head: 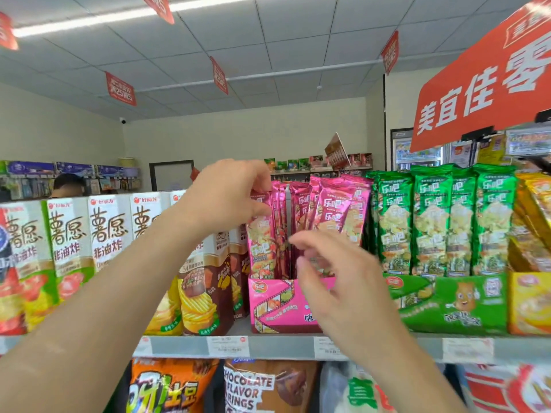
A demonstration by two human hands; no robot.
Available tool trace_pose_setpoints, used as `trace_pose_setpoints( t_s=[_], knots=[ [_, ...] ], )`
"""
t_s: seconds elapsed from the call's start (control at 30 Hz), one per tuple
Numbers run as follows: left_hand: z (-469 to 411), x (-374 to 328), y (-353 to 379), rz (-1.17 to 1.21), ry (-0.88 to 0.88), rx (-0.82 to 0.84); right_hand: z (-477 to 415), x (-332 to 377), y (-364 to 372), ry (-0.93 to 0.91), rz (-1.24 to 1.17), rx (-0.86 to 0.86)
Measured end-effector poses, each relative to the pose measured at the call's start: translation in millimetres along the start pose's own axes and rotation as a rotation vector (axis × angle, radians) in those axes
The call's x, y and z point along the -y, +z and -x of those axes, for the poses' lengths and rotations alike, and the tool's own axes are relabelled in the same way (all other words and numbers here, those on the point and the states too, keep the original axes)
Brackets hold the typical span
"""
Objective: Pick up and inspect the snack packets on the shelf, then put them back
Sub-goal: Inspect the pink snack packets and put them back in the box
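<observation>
Pink packets (334, 210) are pictured standing upright in a pink display box (277, 305) on the upper shelf (283, 347) of a shop aisle, as seen from the head camera. The leftmost pink packet (261, 234) is pinched at its top edge by the left hand (229, 195). The fingers are curled over the seal and the thumb is pressed to the front, while the packet's foot sits inside the box. Its long axis runs vertically, so a straight upward pull is judged necessary to clear the box's front wall.

The right hand (337, 278) is held lower and to the right, in front of the box. It is blurred, with the fingers loosely bent and nothing held. It is placed just beside the packet's lower half and is judged the handier one for steadying the packet once raised.

White cartons (107, 234) are ranged to the left of the box and green packets (432, 222) to the right. Whether the packet is being drawn out or set back cannot be told.
</observation>
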State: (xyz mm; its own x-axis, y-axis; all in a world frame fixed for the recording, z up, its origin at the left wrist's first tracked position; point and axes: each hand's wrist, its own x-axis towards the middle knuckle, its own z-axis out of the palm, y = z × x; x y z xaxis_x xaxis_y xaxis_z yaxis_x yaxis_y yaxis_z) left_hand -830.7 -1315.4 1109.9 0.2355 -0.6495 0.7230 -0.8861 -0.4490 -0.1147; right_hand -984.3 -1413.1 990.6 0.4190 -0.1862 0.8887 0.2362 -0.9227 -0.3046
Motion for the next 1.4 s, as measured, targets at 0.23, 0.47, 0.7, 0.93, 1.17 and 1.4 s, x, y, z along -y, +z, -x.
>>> trace_pose_setpoints(
  t_s=[0.23,0.47,0.7,0.93,1.17,1.4],
  knots=[
    [13,-3,-40,0.354,0.049,-0.394,11,3,31,0.121,-0.098,-0.003],
    [40,-3,-70,0.724,0.219,-0.653,7,16,21,0.083,-0.249,0.059],
    [73,-16,-36,1.238,0.011,-0.62,43,32,16,0.11,-0.668,0.179],
    [107,-40,2,1.692,-0.297,-0.428,79,40,31,0.278,-0.856,0.181],
    [157,-68,41,1.733,-0.337,-0.17,91,41,30,0.426,-0.907,0.087],
    [183,-83,49,1.666,-0.343,-0.16,100,41,36,0.491,-0.957,0.058]
  ],
)
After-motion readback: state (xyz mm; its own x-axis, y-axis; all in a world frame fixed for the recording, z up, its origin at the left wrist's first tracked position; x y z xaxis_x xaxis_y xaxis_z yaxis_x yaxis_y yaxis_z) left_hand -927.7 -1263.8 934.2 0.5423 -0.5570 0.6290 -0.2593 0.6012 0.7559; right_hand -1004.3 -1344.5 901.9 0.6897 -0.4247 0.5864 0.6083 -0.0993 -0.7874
